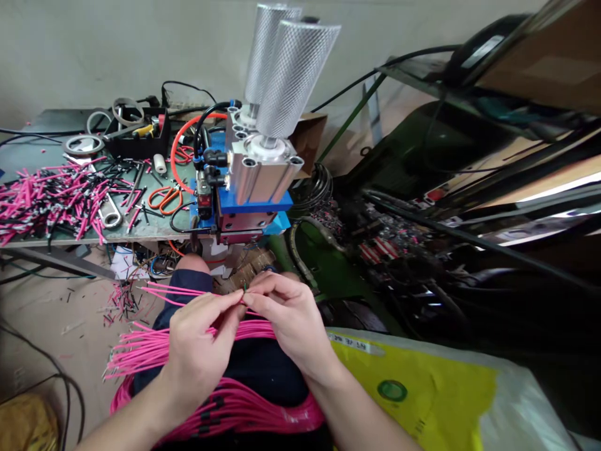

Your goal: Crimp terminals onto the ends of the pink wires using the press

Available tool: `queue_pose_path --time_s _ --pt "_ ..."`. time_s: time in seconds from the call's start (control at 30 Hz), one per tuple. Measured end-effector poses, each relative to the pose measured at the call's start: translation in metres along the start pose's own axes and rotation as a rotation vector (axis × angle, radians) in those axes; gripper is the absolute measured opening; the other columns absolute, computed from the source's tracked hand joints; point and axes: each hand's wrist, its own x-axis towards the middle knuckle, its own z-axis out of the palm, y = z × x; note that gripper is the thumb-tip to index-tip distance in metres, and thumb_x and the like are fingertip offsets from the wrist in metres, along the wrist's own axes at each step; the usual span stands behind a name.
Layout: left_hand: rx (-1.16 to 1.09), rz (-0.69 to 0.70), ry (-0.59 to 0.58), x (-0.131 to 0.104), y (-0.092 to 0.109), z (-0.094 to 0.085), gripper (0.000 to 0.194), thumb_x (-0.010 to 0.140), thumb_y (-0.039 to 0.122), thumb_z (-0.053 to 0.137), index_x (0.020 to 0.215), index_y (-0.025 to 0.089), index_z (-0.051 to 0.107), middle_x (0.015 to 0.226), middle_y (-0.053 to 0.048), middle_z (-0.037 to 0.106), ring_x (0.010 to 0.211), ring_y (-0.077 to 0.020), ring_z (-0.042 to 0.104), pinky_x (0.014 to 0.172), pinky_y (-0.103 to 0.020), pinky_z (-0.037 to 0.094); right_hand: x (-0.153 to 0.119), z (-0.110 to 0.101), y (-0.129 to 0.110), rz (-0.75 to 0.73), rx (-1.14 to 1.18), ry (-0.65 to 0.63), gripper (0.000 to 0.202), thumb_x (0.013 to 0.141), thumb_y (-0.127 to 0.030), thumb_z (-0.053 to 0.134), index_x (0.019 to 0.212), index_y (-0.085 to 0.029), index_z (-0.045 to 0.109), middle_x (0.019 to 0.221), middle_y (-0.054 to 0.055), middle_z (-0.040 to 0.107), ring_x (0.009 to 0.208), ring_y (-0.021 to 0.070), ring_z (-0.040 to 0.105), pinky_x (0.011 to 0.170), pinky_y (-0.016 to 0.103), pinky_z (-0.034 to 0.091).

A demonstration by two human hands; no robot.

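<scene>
Pink wires (pixel 176 290) run through my left hand (pixel 201 332), their ends sticking out to the left. My left hand is closed, its thumb and finger pinching the wires. Fingertip to fingertip with it, my right hand (pixel 286 316) also pinches at the wires, near a small dark green bit (pixel 245 287). A bundle of pink wires (pixel 143 351) lies across the lap under both hands. Closer to the body rests another thick pink bundle (pixel 263 407) with black sections. The pinched spot is partly hidden by the fingers.
A metal press (pixel 258 169) with two knurled cylinders stands at the edge of a workbench (pixel 51 138). On the bench are a pile of pink and black pieces (pixel 56 197), orange-handled scissors (pixel 166 199) and a black tray (pixel 136 145). A yellow bag (pixel 413 388) lies at right.
</scene>
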Motion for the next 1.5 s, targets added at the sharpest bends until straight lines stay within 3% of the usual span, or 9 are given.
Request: queue_pose_path --time_s 0.13,0.23,0.4,0.53,0.8,0.97,1.23,1.4,1.5 --pt "-0.338 -0.408 0.04 -0.005 0.002 0.009 0.014 0.085 0.026 0.08 0.098 0.02 0.082 0.071 -0.001 0.077 0.058 -0.0141 0.069 0.054 -0.021 0.056 -0.003 0.01 0.014 0.015 0.158 0.089 0.01 0.079 -0.026 0.085 0.075 -0.023 0.076 0.076 0.001 0.07 0.071 0.0157 0.065 0.064 0.027 0.055" --pt "-0.428 -0.479 0.104 -0.006 0.0 0.012 0.014 0.082 0.028 0.084 0.093 0.02 0.082 0.067 0.0 0.075 0.057 -0.0131 0.068 0.056 -0.02 0.057 -0.002 0.014 0.016 0.065 0.248 0.094 0.011 0.075 -0.028 0.088 0.074 -0.024 0.078 0.076 0.001 0.072 0.072 0.0152 0.065 0.064 0.026 0.055" --pt "-0.305 -0.333 0.119 -0.006 -0.007 0.013 0.013 0.084 0.022 0.083 0.096 0.023 0.083 0.082 -0.002 0.081 0.07 -0.0156 0.074 0.069 -0.023 0.061 0.001 0.013 0.012 0.114 0.262 0.067 0.016 0.071 -0.032 0.092 0.073 -0.024 0.079 0.075 0.001 0.073 0.069 0.0156 0.065 0.063 0.027 0.057" --pt "-0.075 0.0 0.136 -0.005 -0.011 0.011 0.021 0.088 0.007 0.074 0.104 0.02 0.081 0.078 -0.002 0.077 0.064 -0.0126 0.066 0.064 -0.024 0.056 0.003 0.008 0.002 0.034 0.058 0.046 0.016 0.078 -0.034 0.087 0.077 -0.021 0.077 0.076 0.001 0.071 0.072 0.0155 0.065 0.065 0.026 0.057" --pt "0.156 0.325 0.081 -0.004 -0.016 0.005 0.035 0.086 -0.009 0.068 0.116 0.01 0.072 0.088 -0.009 0.076 0.077 -0.0165 0.067 0.072 -0.029 0.055 0.012 -0.003 -0.014 0.269 0.006 -0.098 0.029 0.063 -0.032 0.096 0.072 -0.017 0.073 0.067 0.0 0.067 0.063 0.0123 0.058 0.059 0.024 0.05" --pt "0.196 0.365 0.068 -0.006 -0.018 0.008 0.036 0.088 -0.009 0.065 0.118 0.009 0.069 0.088 -0.009 0.076 0.076 -0.017 0.068 0.07 -0.029 0.056 0.011 -0.004 -0.009 0.182 -0.018 -0.072 0.021 0.069 -0.03 0.092 0.071 -0.019 0.075 0.069 0.001 0.069 0.063 0.0136 0.059 0.058 0.025 0.049" --pt "0.407 0.384 -0.073 -0.001 -0.014 0.0 0.026 0.092 -0.006 0.05 0.11 0.002 0.067 0.08 -0.012 0.072 0.07 -0.0219 0.066 0.068 -0.035 0.057 0.008 -0.003 -0.01 -0.346 -0.425 -0.122 0.016 0.086 -0.01 0.07 0.072 -0.019 0.072 0.069 0.001 0.066 0.07 0.0151 0.06 0.066 0.029 0.047" --pt "0.494 0.386 -0.182 0.003 -0.017 -0.006 0.029 0.095 0.001 0.045 0.095 0.006 0.073 0.073 -0.01 0.068 0.065 -0.0241 0.061 0.057 -0.037 0.052 0.012 -0.007 -0.011 -0.091 -0.525 -0.231 0.02 0.078 -0.008 0.071 0.061 -0.017 0.065 0.062 -0.002 0.06 0.061 0.0119 0.052 0.059 0.027 0.039" --pt "0.245 0.168 -0.102 -0.001 -0.015 -0.002 0.023 0.097 0.003 0.053 0.105 0.009 0.074 0.081 -0.008 0.074 0.069 -0.0194 0.068 0.064 -0.03 0.056 0.013 -0.007 -0.01 0.112 -0.349 -0.162 0.015 0.079 -0.024 0.078 0.068 -0.018 0.07 0.063 -0.001 0.064 0.058 0.0121 0.054 0.054 0.025 0.04"
